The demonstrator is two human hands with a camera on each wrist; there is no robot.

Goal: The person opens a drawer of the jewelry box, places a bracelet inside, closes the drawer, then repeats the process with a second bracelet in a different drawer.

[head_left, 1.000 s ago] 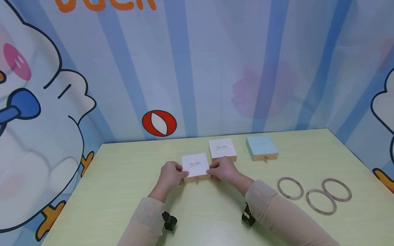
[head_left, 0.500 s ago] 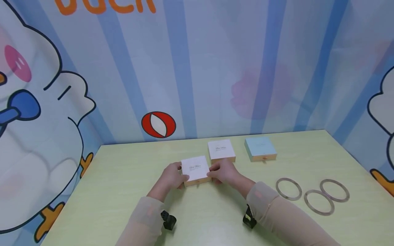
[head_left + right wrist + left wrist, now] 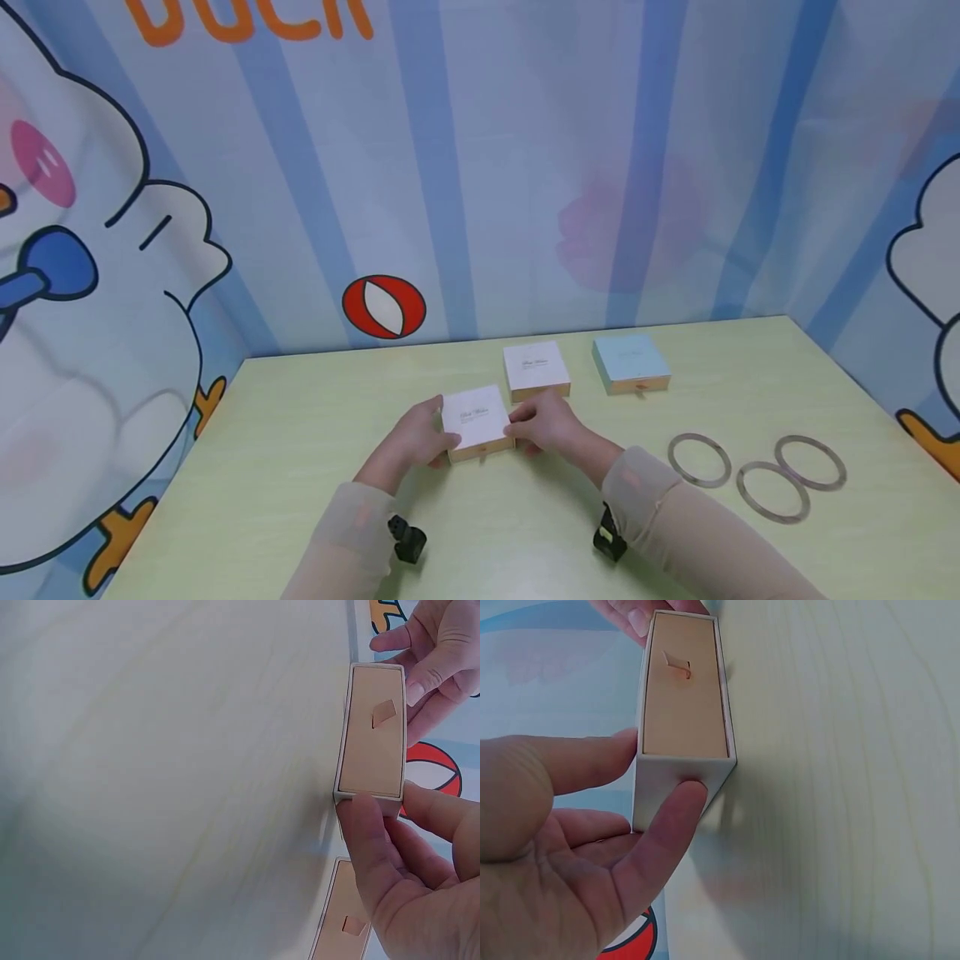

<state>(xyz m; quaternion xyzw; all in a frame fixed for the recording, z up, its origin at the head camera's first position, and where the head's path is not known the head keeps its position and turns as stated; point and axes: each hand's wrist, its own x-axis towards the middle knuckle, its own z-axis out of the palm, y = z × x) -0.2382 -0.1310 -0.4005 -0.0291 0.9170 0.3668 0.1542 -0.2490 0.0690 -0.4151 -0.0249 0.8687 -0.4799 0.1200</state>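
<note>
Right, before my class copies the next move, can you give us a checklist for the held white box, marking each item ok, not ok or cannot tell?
1. Left hand holding the white drawer box: ok.
2. Right hand holding its opposite side: ok.
3. Drawer front pushed in: ok, looks flush.
4. Pull tab uncovered: ok, no finger on it.
5. What is inside: cannot tell, the drawer is closed.
6. A hand free for the leftmost gray ring: not ok, both hold the box.
</note>
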